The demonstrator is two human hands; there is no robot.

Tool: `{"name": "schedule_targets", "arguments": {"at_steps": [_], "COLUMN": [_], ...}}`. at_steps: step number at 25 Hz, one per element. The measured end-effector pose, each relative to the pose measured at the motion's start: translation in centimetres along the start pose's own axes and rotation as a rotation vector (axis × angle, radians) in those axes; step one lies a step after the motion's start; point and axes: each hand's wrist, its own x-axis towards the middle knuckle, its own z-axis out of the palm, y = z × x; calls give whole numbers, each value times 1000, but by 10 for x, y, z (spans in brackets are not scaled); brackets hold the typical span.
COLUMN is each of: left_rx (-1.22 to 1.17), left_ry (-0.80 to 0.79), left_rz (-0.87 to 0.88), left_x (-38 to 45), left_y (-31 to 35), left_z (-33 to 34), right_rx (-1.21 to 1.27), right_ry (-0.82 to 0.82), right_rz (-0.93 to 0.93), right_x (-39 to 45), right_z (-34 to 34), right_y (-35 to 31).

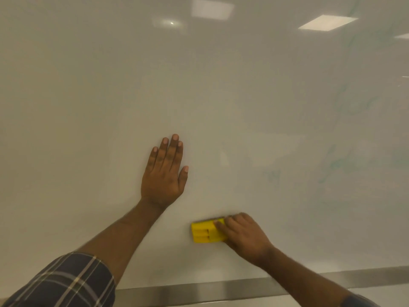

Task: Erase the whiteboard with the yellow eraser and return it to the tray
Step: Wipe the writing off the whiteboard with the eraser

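Right hand (243, 234) clamped on the eraser (205, 232), fingers curled over its right end, pressing it flat against the whiteboard (88, 96) low down, just above the bottom edge. Long axis lying left-right, nearly level; yellow body sticking out to the left of the knuckles. Left hand (163, 173) up and to the left, fingers straight and together, palm flat on the board, holding nothing, probably bracing. Faint green smears (345, 165) off to the right, well apart from the eraser, running up toward the top right corner. Likely more wiping to do out there, so a sweep rightward looks due. Metal tray (199, 291) along the bottom edge, directly below the eraser; right hand far nearer to it than the left. Return not yet made.
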Motion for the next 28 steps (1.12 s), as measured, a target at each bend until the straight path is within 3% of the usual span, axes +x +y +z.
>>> {"name": "schedule_targets", "arguments": {"at_steps": [3,6,13,17,20,24,28], "left_rx": [9,4,26,24,28,27,31], "left_ry": [-7,-9,-8,-4,-14,-15,-11], "left_rz": [-4,-14,-17,-15,-13,-27,-33], "left_x": [-1,-5,-5,-7,-5,-7,-7], "left_y": [-1,1,3,4,4,4,3], "left_z": [-2,-2,-1,-3,-5,-5,-4], "right_rx": [-44,-69,-17,-112,-179,-177,-137], "right_ry": [-93,-72,208,86,52,166,404], "right_rz": [-32,19,365,149,148,316,528], "right_x": [-35,-41,29,-1,-29,-14,40], "right_z": [-1,-24,-59,-47,-60,-97,-142], "right_y": [1,26,65,53,71,118,174]}}
